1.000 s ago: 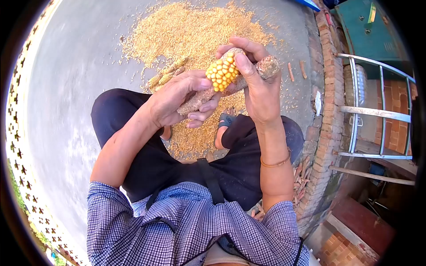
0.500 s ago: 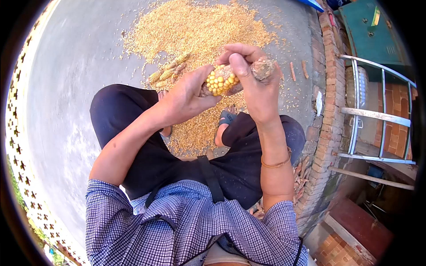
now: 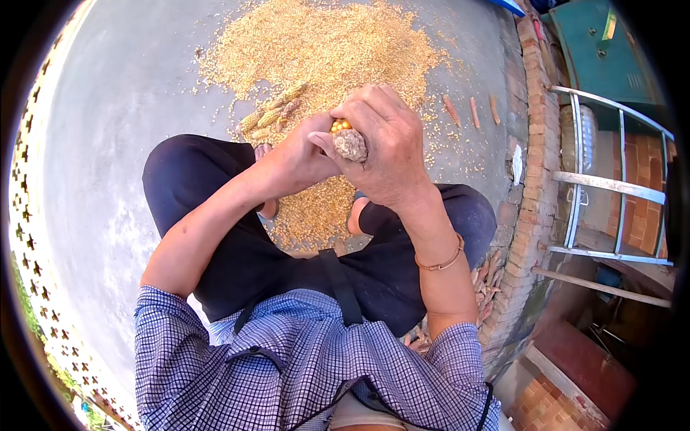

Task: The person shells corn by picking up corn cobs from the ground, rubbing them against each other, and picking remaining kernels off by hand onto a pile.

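Observation:
Both hands meet over the loose kernels. My right hand [image 3: 388,147] is wrapped round a bare corn cob [image 3: 350,145], whose rough end points up at the camera. Just above that end, a few yellow kernels of a corn ear [image 3: 341,126] show between the hands. My left hand [image 3: 302,158] is closed against the ear from the left; its fingertips are hidden. How much of the ear each hand grips is mostly covered by the fingers.
A wide heap of loose kernels [image 3: 316,50] lies on the grey floor, with several corn ears [image 3: 269,117] at its left edge. Bare cobs [image 3: 474,113] lie right of it and more [image 3: 489,287] by the brick edging [image 3: 533,179]. A metal rail [image 3: 611,184] stands at the right.
My right hand has swung left and turned its back upward, bringing the bare cob's end between the hands. The kernel-covered ear is now mostly hidden. Another cob now shows on the floor at the right.

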The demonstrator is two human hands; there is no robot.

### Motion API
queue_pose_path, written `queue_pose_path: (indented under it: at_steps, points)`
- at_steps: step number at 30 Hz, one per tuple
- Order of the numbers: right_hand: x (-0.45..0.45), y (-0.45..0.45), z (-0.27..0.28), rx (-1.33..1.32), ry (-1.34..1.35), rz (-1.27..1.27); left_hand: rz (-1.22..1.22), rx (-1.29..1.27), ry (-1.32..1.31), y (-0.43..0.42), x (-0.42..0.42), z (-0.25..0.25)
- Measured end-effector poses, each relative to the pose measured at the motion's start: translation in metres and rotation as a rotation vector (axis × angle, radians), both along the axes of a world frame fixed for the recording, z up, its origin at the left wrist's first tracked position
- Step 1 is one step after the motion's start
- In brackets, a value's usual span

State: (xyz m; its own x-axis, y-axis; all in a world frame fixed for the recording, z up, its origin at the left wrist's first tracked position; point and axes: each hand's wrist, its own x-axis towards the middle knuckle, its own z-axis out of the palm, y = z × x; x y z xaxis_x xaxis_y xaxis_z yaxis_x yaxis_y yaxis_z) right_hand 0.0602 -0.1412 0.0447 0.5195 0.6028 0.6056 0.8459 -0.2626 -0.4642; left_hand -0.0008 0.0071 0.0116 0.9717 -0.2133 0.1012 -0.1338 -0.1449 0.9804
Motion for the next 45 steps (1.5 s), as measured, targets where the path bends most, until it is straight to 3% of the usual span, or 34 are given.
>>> queue_pose_path:
  at_steps: [3,6,9,11,14,17,18,21,22,26,28,29,31,35,39,41,42,45]
  points:
    - [-0.007,0.004,-0.006,-0.052,0.02,-0.12,-0.033,-0.009,0.174,-0.002,-0.004,0.004]
    - [-0.014,0.008,0.0,-0.148,0.007,-0.247,0.028,0.016,0.102,-0.006,-0.009,0.001]
    - [-0.015,0.009,-0.002,-0.218,0.036,-0.319,-0.019,0.358,0.144,-0.006,-0.008,-0.001]
    - [-0.008,0.007,-0.005,-0.218,0.052,-0.319,0.007,0.34,0.122,-0.01,-0.003,0.001]
    - [0.008,0.003,0.011,-0.205,0.479,-0.347,0.088,0.412,-0.03,-0.009,0.01,-0.008]
    - [0.03,-0.016,0.003,0.342,1.04,-0.187,0.087,0.138,0.142,-0.015,0.011,-0.006]
    - [0.03,-0.021,0.009,0.468,1.046,-0.201,0.085,-0.054,0.233,-0.018,0.01,0.001]
    - [0.031,-0.023,0.006,0.631,0.993,-0.171,-0.021,-0.266,0.474,-0.008,0.012,0.004]
    - [0.029,-0.023,0.003,0.528,0.944,-0.17,-0.017,-0.296,0.483,-0.007,0.013,0.007]
    - [0.015,-0.008,-0.001,0.118,0.186,-0.018,0.001,-0.324,0.557,-0.006,0.012,0.012]
    - [0.008,-0.004,-0.001,-0.092,0.093,-0.023,0.032,-0.411,0.571,-0.006,0.007,0.008]
    - [0.005,-0.001,-0.001,-0.197,0.045,-0.026,0.031,-0.31,0.428,-0.008,0.004,0.006]
    - [0.002,0.006,-0.007,-0.122,0.002,-0.124,0.026,-0.104,0.139,-0.011,0.001,0.003]
    - [-0.006,0.014,-0.007,-0.186,0.094,-0.361,-0.011,0.247,-0.099,-0.008,0.002,-0.014]
    - [0.003,0.018,-0.011,-0.187,0.17,-0.415,0.079,0.239,-0.017,-0.015,0.002,-0.032]
    - [0.018,0.01,-0.013,-0.003,0.64,-0.362,0.124,0.294,0.028,-0.014,0.01,-0.028]
    - [0.026,0.005,-0.011,0.088,0.862,-0.321,0.106,0.164,0.133,-0.015,0.013,-0.021]
    - [0.033,-0.003,-0.007,0.699,1.055,-0.203,0.037,-0.173,0.423,-0.008,0.017,0.001]
